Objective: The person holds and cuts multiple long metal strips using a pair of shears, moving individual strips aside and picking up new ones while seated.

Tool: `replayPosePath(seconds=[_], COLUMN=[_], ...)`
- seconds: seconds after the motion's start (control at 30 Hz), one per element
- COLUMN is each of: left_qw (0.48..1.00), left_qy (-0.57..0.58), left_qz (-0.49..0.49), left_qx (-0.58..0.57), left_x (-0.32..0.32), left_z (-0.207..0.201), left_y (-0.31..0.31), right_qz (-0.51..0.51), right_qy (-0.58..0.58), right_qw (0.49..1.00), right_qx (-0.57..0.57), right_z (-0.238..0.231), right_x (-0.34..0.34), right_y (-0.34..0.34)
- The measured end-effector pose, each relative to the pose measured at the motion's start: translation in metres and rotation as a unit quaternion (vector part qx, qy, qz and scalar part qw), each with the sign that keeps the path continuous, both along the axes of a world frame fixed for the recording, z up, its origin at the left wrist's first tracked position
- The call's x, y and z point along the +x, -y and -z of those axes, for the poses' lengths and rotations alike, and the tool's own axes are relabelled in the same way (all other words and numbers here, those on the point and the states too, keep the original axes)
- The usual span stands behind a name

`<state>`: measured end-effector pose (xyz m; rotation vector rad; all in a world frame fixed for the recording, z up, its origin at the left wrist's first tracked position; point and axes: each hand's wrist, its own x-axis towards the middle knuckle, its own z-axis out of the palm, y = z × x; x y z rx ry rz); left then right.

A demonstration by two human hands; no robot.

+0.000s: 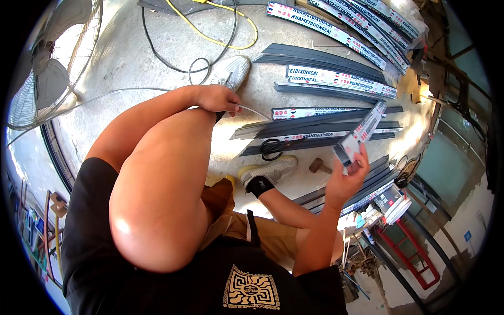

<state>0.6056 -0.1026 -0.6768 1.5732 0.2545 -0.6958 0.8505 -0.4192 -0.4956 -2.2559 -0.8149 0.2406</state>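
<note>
My left hand (219, 100) is closed beside my raised knee, pinching a thin grey strip (254, 111). The strip runs off to the left across the floor, and its short free end points right toward the metal profiles. My right hand (348, 176) grips the near end of a short profile (361, 131) with white printed film on it. That profile is held tilted above the other profiles, its dark cut end facing me. Black-handled scissors (272, 150) lie over the dark profiles (315, 127) between my hands. A hammer (318, 166) rests on the floor left of my right hand.
More film-covered profiles (331, 30) lie in rows at the far right. A floor fan (55, 63) stands at the left. Yellow and black cables (247, 23) loop over the concrete at the back. A white bucket (395, 207) and a red metal frame (407, 254) are at the right.
</note>
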Motion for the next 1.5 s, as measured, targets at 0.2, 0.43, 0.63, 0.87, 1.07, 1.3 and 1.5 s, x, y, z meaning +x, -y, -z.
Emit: replayPosePath(seconds=[0.2, 0.43, 0.63, 0.87, 1.07, 1.3, 1.5], left_qw=[0.998, 0.993, 0.982, 0.977, 0.971, 0.916, 0.883], left_qy=[-0.016, -0.033, 0.002, 0.14, 0.198, 0.321, 0.281], left_qz=[-0.052, -0.115, -0.181, -0.14, -0.109, -0.068, -0.317], left_qx=[-0.014, -0.001, 0.056, 0.078, 0.077, 0.231, 0.202], left_x=[-0.002, -0.007, -0.014, 0.018, 0.012, -0.019, -0.072], left_z=[0.012, -0.004, -0.114, -0.277, -0.378, -0.371, -0.353], left_y=[0.003, 0.003, -0.013, -0.011, 0.039, 0.088, 0.048], right_qz=[-0.006, 0.117, 0.291, 0.248, 0.2, 0.123, 0.12], right_qy=[-0.136, -0.239, -0.332, -0.58, -0.63, -0.676, -0.634], right_qw=[0.991, 0.963, 0.892, 0.66, 0.571, 0.567, 0.634], right_qx=[0.014, 0.05, 0.099, 0.409, 0.487, 0.453, 0.426], right_z=[-0.066, -0.057, -0.074, -0.123, -0.127, -0.096, -0.102], right_x=[0.034, 0.047, 0.041, 0.039, -0.007, -0.02, -0.034], right_y=[0.048, 0.116, 0.097, 0.118, 0.116, 0.121, 0.093])
